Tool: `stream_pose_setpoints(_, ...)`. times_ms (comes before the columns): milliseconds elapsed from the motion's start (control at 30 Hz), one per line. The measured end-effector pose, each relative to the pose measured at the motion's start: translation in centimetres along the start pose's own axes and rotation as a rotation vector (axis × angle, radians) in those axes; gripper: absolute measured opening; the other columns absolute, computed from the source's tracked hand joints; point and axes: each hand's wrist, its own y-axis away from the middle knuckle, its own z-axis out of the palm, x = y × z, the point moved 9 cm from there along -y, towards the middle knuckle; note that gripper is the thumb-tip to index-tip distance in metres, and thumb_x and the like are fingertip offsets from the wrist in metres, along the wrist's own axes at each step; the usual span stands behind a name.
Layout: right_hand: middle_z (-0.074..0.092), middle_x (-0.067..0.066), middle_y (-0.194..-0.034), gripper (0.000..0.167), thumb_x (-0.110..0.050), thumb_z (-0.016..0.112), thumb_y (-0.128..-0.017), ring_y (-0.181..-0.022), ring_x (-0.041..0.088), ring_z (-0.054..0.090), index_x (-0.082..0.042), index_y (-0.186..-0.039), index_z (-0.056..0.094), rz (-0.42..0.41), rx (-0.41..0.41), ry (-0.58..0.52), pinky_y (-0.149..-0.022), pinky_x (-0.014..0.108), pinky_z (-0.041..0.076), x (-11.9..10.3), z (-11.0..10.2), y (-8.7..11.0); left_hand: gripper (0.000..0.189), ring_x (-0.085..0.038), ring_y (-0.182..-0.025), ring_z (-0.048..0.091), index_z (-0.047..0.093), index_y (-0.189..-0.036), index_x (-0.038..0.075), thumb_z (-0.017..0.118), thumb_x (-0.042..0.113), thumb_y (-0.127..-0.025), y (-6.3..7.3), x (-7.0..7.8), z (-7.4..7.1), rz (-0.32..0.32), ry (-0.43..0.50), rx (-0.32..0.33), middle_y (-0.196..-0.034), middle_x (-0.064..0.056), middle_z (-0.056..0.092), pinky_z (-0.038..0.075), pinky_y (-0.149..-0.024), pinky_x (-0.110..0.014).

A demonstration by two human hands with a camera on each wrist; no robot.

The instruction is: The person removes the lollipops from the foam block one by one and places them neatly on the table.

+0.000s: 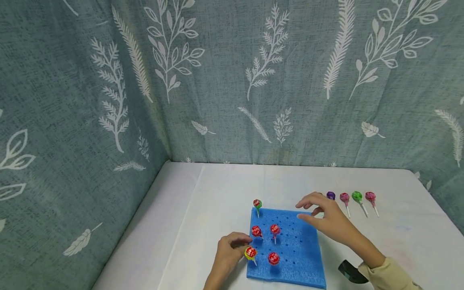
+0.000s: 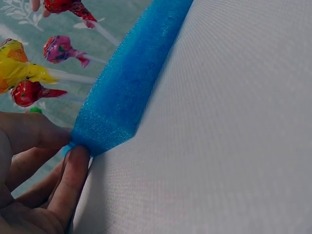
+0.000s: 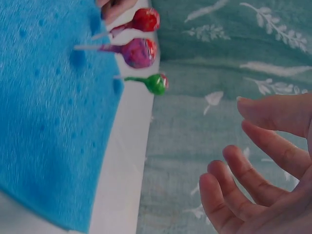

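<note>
Closest to us, our left hand [image 1: 229, 251] pinches the left edge of the blue foam board [image 1: 302, 257], which looks light, soft and easily dented. Five wrapped lollipops stand in it: a red one [image 1: 274, 258] and a yellow one [image 1: 250, 253] nearest, then another red one [image 1: 256, 230] and a pinkish-purple one [image 1: 274, 229], with a green-and-red one [image 1: 257, 203] at the far left corner. Our right hand [image 1: 328, 215] hangs by the far right corner, thumb and fingers apart, holding nothing. Past it, four more lollipops lie in a row on the white table [image 1: 203, 209]: purple [image 1: 331, 195], pink [image 1: 344, 197], green [image 1: 357, 196] and pink [image 1: 370, 196]. We judge them light, with hard, slippery heads and stiff, thin sticks, best gripped just below the wrapper. Behind everything hangs a leaf-printed green curtain [image 1: 224, 60].
</note>
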Motion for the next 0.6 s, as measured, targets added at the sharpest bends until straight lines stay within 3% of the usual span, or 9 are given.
stream_pose_setpoints(300,0.062,-0.005,-0.099,0.017,-0.017,0.071,-0.084,-0.089,0.010,0.056,-0.023,-0.099,0.065,-0.040,-0.043,-0.118,-0.070,0.030,0.053,-1.3,1.7,0.0,0.020,-0.012,-0.079,0.062,0.073,-0.087,0.006,0.072,-0.005,-0.071,0.0,0.2,-0.2,0.013,-0.027,0.005,-0.087,-0.002,0.068,0.050,-0.072,-0.023)
stream_pose_setpoints(600,0.061,-0.004,-0.100,0.019,-0.016,0.072,-0.084,-0.089,0.011,0.056,-0.021,-0.101,0.065,-0.021,-0.092,-0.173,-0.073,0.031,0.053,-1.1,3.5,0.1,0.019,-0.013,-0.080,0.062,0.073,-0.087,0.008,0.071,-0.004,-0.072,-0.1,0.0,0.0,0.009,-0.044,0.002,-0.087,-0.001,0.068,0.050,-0.073,-0.023)
